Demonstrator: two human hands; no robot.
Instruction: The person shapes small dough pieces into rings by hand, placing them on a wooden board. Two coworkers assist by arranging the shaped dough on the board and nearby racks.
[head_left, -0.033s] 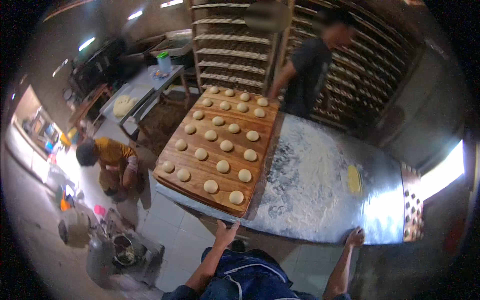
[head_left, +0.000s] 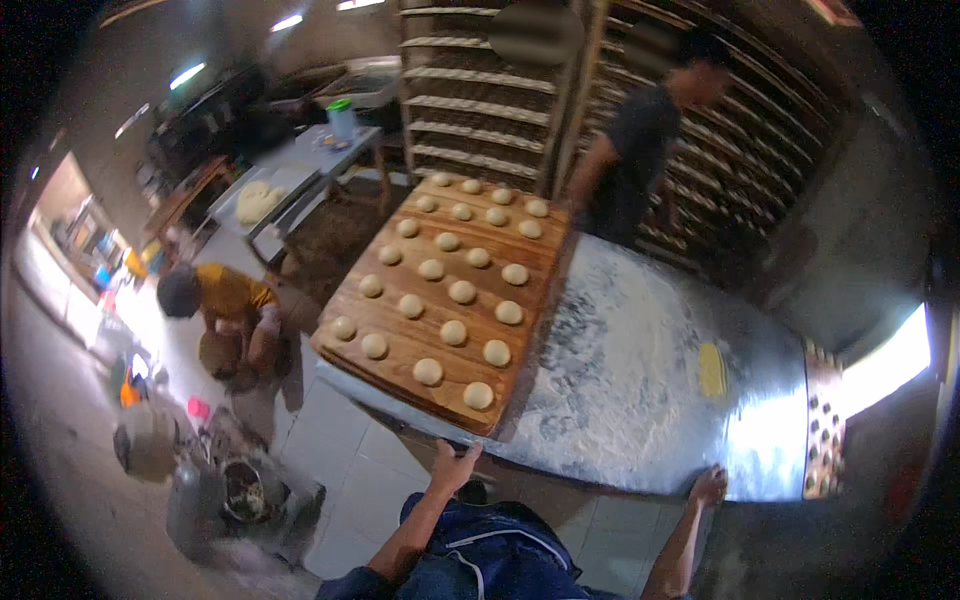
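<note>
My left hand (head_left: 456,467) is at the front edge of the metal-topped table (head_left: 640,330), just below the near corner of a wooden board (head_left: 460,390). Its thumb and fingers are spread, with nothing in them. Farther right, my right hand (head_left: 710,487) has its fingers curled at the same edge and appears to grip it. Rows of round dough balls (head_left: 453,333) rest on the board. White flour (head_left: 600,370) is spread over the bare metal beside it, and a flat yellow piece (head_left: 712,370) lies toward the right.
A co-worker (head_left: 640,150) in dark clothes stands beyond the table, before tall racks (head_left: 480,90) of loaded trays. Another person (head_left: 230,310) in yellow crouches at left, near pots (head_left: 245,490). A side table (head_left: 235,210) carries dough. Small dark-topped pieces (head_left: 823,430) line the right end.
The whole view has shifted slightly, with the table, board and racks a little farther right in the picture. Both hands keep their places at the table edge.
</note>
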